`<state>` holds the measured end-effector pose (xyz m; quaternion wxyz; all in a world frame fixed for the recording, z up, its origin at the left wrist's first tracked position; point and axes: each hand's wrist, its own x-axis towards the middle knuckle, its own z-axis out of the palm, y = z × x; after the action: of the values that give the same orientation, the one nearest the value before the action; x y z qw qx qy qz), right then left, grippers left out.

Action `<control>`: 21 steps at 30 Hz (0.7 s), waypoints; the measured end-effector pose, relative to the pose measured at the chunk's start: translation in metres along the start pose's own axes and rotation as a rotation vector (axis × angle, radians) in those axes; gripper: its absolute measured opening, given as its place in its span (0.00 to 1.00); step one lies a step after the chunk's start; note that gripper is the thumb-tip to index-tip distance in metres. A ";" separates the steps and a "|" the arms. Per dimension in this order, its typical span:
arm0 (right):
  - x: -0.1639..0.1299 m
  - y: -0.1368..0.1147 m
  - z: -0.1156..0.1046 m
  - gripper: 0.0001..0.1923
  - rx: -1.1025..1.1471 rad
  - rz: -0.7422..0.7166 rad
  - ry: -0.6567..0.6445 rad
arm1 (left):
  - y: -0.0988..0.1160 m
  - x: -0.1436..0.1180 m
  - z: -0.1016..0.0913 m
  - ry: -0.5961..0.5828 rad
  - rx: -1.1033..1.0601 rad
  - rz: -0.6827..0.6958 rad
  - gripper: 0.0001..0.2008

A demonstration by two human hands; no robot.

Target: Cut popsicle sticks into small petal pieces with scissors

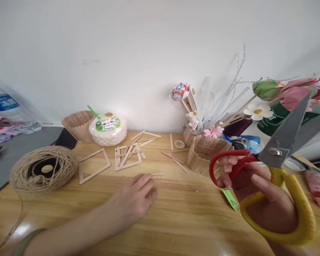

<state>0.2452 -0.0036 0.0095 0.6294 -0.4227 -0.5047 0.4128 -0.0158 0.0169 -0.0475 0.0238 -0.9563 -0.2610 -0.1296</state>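
Left forearm reaching in from near left, left hand (134, 199) palm down, fingers loosely curled and pointing far-right, right hand (258, 193) raised at near right, fingers curled in a closed grip, thumb extended across.

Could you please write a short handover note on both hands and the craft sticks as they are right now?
Right hand: raised above the table edge, fingers through the handles of the scissors, blades open.
Left hand: palm down on the wooden table, fingertips on a small stick piece.
Done: two square stick frames lie flat near the twine spool; a stick basket stands ahead of the right hand.
Left: loose sticks lie unjoined between the frames and the basket.
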 end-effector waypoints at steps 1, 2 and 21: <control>0.000 0.002 0.000 0.09 0.061 0.008 -0.023 | 0.002 0.000 0.001 0.006 0.035 0.037 0.11; 0.000 0.003 0.000 0.09 0.124 0.016 -0.045 | 0.004 0.002 0.002 0.012 0.075 0.079 0.11; 0.001 0.004 -0.002 0.10 0.032 0.004 -0.084 | 0.002 0.040 0.002 -0.125 -0.109 0.017 0.18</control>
<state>0.2465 -0.0016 0.0058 0.6137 -0.3958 -0.5232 0.4394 0.0186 0.0348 -0.0391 -0.0434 -0.9646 -0.2462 -0.0836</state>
